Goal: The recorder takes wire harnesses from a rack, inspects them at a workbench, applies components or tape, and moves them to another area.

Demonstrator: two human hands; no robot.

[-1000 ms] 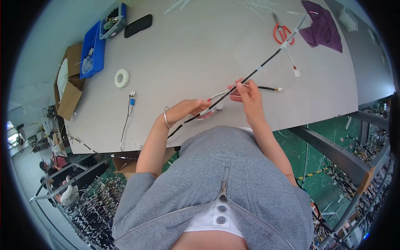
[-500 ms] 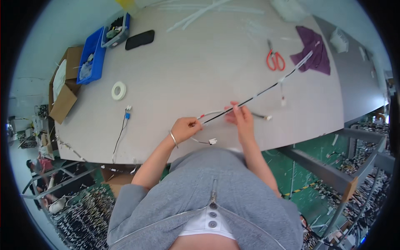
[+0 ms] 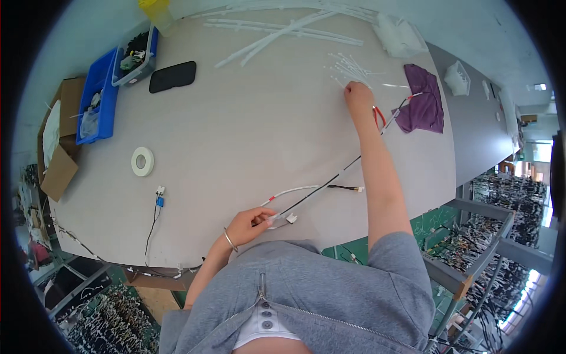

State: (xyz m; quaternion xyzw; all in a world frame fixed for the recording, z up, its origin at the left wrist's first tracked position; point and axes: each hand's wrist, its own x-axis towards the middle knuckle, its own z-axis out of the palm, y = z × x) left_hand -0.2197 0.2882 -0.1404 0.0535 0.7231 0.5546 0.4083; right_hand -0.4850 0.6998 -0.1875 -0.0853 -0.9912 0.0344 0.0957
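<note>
My left hand [image 3: 247, 227], near the table's front edge, is closed round one end of a wire harness [image 3: 345, 169]. Black and white wires run from it up and to the right, and a branch with a red mark ends in a small connector [image 3: 359, 189]. Another white connector [image 3: 291, 219] lies just right of my fingers. My right hand [image 3: 358, 97] is stretched far across the table with its fingers curled together, right beside a loose pile of thin white cable ties [image 3: 351, 64]. What those fingers hold, if anything, is hidden. Red-handled scissors [image 3: 379, 117] lie partly behind my right wrist.
A purple cloth [image 3: 421, 103] lies under the harness's far end. Leftward are a roll of white tape [image 3: 142, 161], a short cable with a blue connector [image 3: 160, 202], a black phone [image 3: 173, 76], a blue bin [image 3: 99, 97] and a cardboard box [image 3: 59, 171]. Long white strips [image 3: 283, 32] lie at the back.
My right hand has let go of the harness and reached forward to the cable ties, its fingers now curled. My left hand still holds the harness end. The view has shifted.
</note>
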